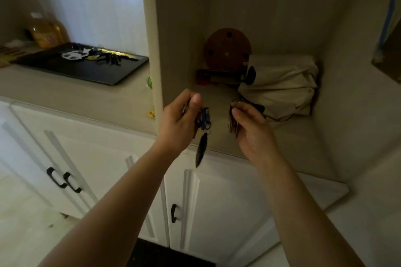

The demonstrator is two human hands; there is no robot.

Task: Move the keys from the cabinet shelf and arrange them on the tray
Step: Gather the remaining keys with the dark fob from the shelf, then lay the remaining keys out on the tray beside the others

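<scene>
Black and flat, the rectangular plastic tray (91, 71) is sitting on the pale table (71, 95) well to the left of the cabinet shelf (288, 136), and it is already carrying a loose cluster of keys (95, 55) with a white-and-black fob; blur is making an exact count there impossible, though it is looking like two or three bunches. Behind the tray, one yellow bottle (46, 32) is standing against the wall.

At the shelf's front edge, the left hand (180, 123) is pinching one bunch of keys with a blue tag (204, 117), from which a dark leaf-shaped fob (201, 149) is dangling below the shelf line. Just right of it, the right hand (251, 132) is closing around a second, brownish bunch of keys (233, 123), lifted clear of the shelf. So two bunches are in hand, one per hand.

Further back on the shelf, one round brown wooden disc (227, 50) is leaning against the rear wall, one dark red box (214, 76) is lying beneath it, and one cream cloth bundle (280, 86) is filling the right corner.

To carry well, both hands should be keeping firm pinches on the rings, letting the fob hang free of the cabinet's side panel while swinging left, then laying each bunch on bare tray surface apart from the cluster rather than dropping it on top.
</scene>
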